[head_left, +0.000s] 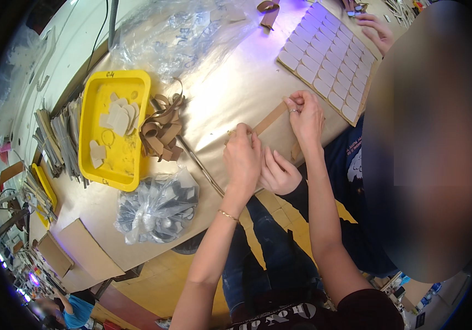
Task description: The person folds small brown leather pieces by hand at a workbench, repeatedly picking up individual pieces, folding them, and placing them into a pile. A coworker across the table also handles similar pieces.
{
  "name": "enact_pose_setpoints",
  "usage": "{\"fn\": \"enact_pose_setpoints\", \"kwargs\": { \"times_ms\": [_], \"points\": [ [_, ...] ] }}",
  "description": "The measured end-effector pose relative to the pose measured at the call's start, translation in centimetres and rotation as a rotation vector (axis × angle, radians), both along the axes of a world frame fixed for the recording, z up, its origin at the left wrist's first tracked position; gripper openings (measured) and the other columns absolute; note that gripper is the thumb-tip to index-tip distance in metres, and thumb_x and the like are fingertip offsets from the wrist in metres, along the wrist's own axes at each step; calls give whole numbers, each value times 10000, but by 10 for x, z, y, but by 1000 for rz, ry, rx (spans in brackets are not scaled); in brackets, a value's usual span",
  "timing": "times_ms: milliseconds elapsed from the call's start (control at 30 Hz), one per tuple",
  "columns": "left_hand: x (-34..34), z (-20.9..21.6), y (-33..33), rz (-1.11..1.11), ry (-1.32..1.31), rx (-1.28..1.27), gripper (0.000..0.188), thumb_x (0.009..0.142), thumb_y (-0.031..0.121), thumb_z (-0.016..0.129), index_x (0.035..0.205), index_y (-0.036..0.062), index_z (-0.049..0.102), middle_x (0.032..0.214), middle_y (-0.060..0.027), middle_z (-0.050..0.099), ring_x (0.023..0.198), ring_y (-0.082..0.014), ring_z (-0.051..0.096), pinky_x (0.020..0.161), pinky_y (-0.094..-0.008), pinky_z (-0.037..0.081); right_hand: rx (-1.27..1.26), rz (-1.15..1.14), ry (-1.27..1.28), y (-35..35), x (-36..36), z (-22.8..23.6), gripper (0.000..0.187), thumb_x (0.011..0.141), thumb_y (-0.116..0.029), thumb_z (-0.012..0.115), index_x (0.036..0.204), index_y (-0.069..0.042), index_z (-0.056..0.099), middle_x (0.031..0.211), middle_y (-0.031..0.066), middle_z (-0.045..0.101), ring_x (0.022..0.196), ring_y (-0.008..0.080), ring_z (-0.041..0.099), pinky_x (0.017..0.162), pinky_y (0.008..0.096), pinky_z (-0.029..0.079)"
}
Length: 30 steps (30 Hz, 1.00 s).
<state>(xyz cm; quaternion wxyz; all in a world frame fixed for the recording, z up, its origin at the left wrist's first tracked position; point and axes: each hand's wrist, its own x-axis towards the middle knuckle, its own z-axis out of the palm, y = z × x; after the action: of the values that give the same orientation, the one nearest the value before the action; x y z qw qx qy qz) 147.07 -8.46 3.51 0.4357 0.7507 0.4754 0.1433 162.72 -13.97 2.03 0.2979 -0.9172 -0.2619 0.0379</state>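
Observation:
A flat brown strip [270, 118] is stretched between my two hands above the table. My left hand [242, 157] is closed on its lower left end, fingertips pressed together. At the upper right end, my right hand [306, 116] pinches the strip between thumb and fingers. A co-worker's hand [280, 171] in a dark sleeve is close beside my left hand, below the strip; whether it touches the strip I cannot tell. To the left lies a tangled pile of brown strips [161, 132], next to a yellow tray [87, 165] with pale flat rounded pieces [119, 118] in it.
A board of pale rounded tiles [329, 55] lies at the far right, near a co-worker's other hand [376, 32]. Clear plastic sheeting [181, 38] covers the far side. A tied bag of dark pieces [159, 206], bundled grey strips [69, 140] and cardboard [90, 250] sit leftward.

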Motion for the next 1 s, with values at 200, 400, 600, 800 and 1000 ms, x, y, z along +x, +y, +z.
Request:
{"fn": "enact_pose_setpoints", "kwargs": {
  "times_ms": [200, 400, 600, 800, 1000],
  "points": [
    [-5, 2, 5, -83, 46, 57, 126, 914, 125, 601, 929, 12, 656, 918, -198, 664, 806, -392, 655, 703, -465, 520, 62, 20, 43, -2, 5, -5, 159, 851, -160, 740, 947, -53, 672, 894, 119, 639, 790, 292, 644, 713, 407, 502],
    [-9, -1, 14, -118, 10, 109, 166, 894, 131, 621, 940, 5, 717, 835, -188, 661, 753, -361, 650, 687, -435, 515, 101, 47, 106, -6, 12, -6, 101, 865, -108, 715, 932, -35, 694, 860, 136, 636, 691, 264, 642, 672, 370, 508],
    [-12, 0, 13, -130, -14, 91, 205, 885, 143, 627, 984, -2, 732, 803, -200, 672, 732, -359, 658, 683, -428, 517, 131, -60, 123, -10, 9, 0, 143, 884, -101, 683, 991, -9, 701, 912, 145, 650, 704, 255, 655, 684, 373, 508],
    [-29, 17, 9, -141, -116, -5, 226, 892, 114, 631, 1075, 5, 705, 764, -180, 651, 651, -318, 631, 647, -398, 503, 253, -111, -62, -11, -38, 37, 184, 883, -108, 679, 1040, -12, 678, 936, 138, 634, 685, 236, 604, 676, 364, 504],
    [-102, 64, -14, -128, -229, -153, 183, 886, 41, 663, 1063, 14, 701, 694, -104, 587, 557, -166, 523, 553, -298, 435, 321, 227, 335, 7, -120, 60, 251, 875, -44, 686, 1120, -2, 657, 891, 83, 624, 694, 147, 545, 646, 295, 468]
  ]
}}
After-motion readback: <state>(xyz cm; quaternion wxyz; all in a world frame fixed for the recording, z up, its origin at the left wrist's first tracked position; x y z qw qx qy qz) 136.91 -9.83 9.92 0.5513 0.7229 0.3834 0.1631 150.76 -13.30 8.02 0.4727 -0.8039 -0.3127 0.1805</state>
